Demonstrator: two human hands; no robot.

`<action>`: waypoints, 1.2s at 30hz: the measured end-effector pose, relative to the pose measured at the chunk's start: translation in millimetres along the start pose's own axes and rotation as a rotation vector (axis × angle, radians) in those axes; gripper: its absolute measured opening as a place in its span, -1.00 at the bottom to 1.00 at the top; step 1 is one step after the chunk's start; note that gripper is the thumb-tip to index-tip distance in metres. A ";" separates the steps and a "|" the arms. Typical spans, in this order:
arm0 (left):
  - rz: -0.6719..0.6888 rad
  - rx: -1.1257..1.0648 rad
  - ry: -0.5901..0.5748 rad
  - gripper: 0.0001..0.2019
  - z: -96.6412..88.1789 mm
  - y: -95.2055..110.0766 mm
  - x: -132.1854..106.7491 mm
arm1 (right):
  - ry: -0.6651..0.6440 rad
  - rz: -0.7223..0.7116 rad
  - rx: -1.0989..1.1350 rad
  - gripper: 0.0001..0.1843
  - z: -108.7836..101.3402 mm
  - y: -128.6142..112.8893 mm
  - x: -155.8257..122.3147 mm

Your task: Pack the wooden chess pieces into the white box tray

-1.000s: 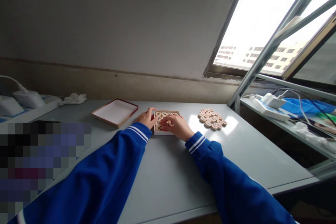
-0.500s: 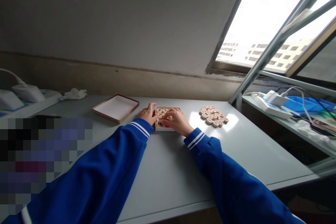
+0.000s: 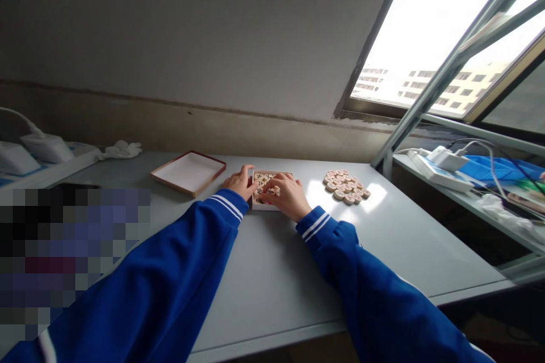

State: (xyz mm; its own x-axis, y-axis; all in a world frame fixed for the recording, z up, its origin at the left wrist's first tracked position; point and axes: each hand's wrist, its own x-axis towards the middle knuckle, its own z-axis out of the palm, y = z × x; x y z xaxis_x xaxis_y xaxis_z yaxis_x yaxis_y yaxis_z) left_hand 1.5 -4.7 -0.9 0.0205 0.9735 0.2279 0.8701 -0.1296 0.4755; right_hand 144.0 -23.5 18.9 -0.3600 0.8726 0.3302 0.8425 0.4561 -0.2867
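Note:
A small box (image 3: 264, 206) of round wooden game pieces with dark markings sits on the grey table (image 3: 272, 272). My left hand (image 3: 238, 182) rests against the box's left side, fingers curled on its rim. My right hand (image 3: 286, 193) lies over the box, fingertips pinched on the pieces inside. A loose cluster of several round wooden pieces with red markings (image 3: 344, 187) lies on the table to the right of the box, apart from both hands.
The box's lid (image 3: 188, 173), white inside with a dark red rim, lies to the left. White cloth (image 3: 121, 150) sits at the far left edge. A side shelf on the right holds a power strip (image 3: 443, 170), cables and blue sheets. A slanted window frame rises above it.
The view has shifted slightly. My right hand has moved a little over the box, fingers working on the pieces; my left hand stays at the box's left side.

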 end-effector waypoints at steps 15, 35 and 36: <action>0.022 0.060 -0.010 -0.60 -0.2 -1.9 1.5 | -0.097 -0.135 -0.101 -0.66 -26.2 19.4 -1.2; 0.023 0.062 -0.044 -0.60 -0.7 -2.0 2.9 | -0.151 0.390 -0.453 -0.78 -60.0 106.5 -13.1; 0.021 0.059 -0.043 -0.60 -0.8 -1.9 2.7 | -0.133 0.358 -0.415 -0.76 -59.6 104.5 -12.4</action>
State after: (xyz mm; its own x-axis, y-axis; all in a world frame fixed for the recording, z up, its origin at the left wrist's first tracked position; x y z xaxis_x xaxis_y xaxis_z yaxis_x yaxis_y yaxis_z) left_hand -0.5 -1.9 -0.4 0.0593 0.9780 0.2001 0.8966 -0.1403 0.4201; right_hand 260.4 2.9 38.5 -0.0479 0.9870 0.1536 0.9987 0.0444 0.0264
